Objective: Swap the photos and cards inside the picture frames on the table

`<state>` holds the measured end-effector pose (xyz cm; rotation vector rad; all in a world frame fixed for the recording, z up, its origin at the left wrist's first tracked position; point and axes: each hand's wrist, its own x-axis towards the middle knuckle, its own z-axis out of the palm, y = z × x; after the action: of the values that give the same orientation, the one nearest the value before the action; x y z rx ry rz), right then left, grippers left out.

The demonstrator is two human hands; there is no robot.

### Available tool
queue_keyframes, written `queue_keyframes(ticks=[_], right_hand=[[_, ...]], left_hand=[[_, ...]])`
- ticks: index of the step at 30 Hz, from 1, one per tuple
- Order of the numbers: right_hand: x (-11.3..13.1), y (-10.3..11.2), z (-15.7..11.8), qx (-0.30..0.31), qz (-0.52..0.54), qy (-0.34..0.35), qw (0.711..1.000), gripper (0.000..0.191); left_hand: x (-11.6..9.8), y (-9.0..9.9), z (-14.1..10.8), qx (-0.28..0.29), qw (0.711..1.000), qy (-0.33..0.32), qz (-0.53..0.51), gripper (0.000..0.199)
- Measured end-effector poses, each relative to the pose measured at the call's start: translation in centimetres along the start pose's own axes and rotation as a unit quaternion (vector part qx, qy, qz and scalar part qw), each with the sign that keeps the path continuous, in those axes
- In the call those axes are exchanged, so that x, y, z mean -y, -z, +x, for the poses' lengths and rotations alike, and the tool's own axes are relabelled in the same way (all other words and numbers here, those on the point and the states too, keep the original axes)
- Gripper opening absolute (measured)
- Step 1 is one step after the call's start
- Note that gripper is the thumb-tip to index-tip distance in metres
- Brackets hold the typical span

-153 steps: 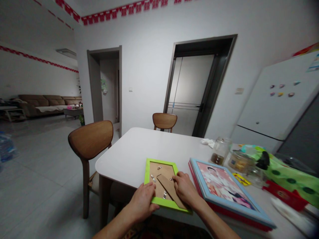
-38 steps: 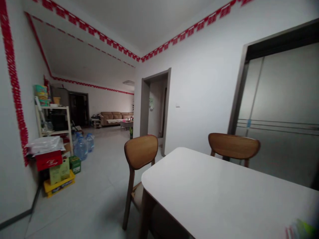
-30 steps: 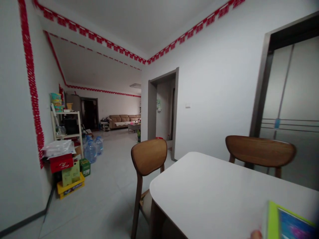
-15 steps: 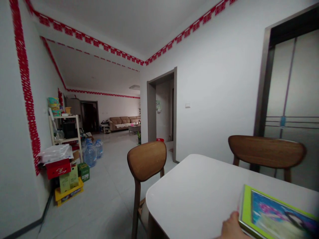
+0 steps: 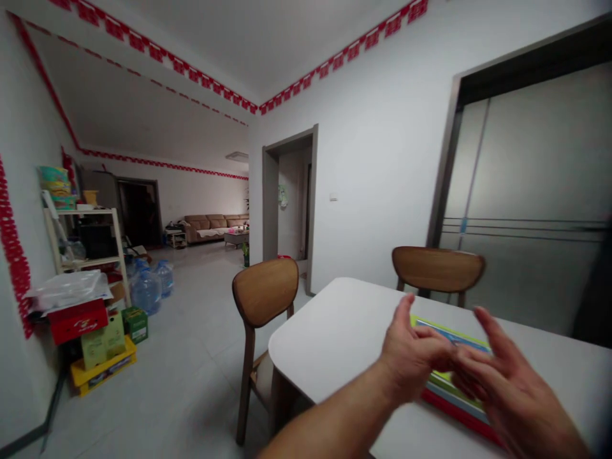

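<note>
A flat book-like item with a lime-green border and a blue picture lies on the white table. Below it a red edge shows, as of another flat item underneath. Above these, my left hand and my right hand meet at the fingers, thumbs raised and spread. I see nothing held in either hand. The fingers overlap and cover much of the green-bordered cover; whether the hands touch it I cannot tell.
One wooden chair stands at the table's left end, another chair behind it. Left along the wall are a shelf rack, stacked boxes, a yellow crate and large water bottles. A doorway opens beyond.
The view has swung right. A hand was at the left edge of the green-bordered item; now both hands are in view above it, fingers together. The item appears further left and farther off.
</note>
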<state>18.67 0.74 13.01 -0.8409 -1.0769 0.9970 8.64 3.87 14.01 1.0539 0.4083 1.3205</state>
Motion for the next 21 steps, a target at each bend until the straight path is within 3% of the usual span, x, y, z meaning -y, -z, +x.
queue_keyframes(ticks=[2, 4, 8, 13, 15, 17, 18, 21], right_hand=[[2.3, -1.6, -1.3, 0.037, 0.055, 0.008, 0.998, 0.084], [3.8, -2.5, -2.4, 0.046, 0.074, 0.029, 0.996, 0.082], [3.9, -1.7, -3.6, 0.053, 0.062, 0.029, 0.996, 0.076], [1.8, 0.8, -3.5, 0.042, 0.047, -0.017, 0.998, 0.072], [0.8, 1.6, -3.3, 0.023, 0.049, -0.057, 0.997, 0.06], [0.2, 2.2, -3.1, -0.01, 0.045, -0.097, 0.994, 0.037], [0.1, 2.4, -3.0, -0.025, 0.04, -0.109, 0.993, 0.027], [0.3, 2.5, -2.3, -0.026, 0.036, -0.125, 0.991, 0.039]], left_hand=[[-2.3, -1.7, -1.7, 0.05, 0.997, -0.026, -0.046, 0.096], [-3.6, -2.4, -3.0, 0.087, 0.994, -0.038, -0.048, 0.094], [-3.0, -2.8, -4.0, 0.106, 0.991, -0.025, -0.078, 0.092], [0.4, -2.8, -3.8, 0.054, 0.994, 0.031, -0.09, 0.092], [1.5, -2.6, -3.5, 0.011, 0.995, 0.081, -0.064, 0.076], [2.1, -2.4, -3.1, -0.015, 0.99, 0.132, -0.034, 0.045], [2.0, -2.3, -2.9, -0.019, 0.988, 0.153, -0.021, 0.039], [0.9, -2.5, -2.1, -0.017, 0.978, 0.209, 0.016, 0.06]])
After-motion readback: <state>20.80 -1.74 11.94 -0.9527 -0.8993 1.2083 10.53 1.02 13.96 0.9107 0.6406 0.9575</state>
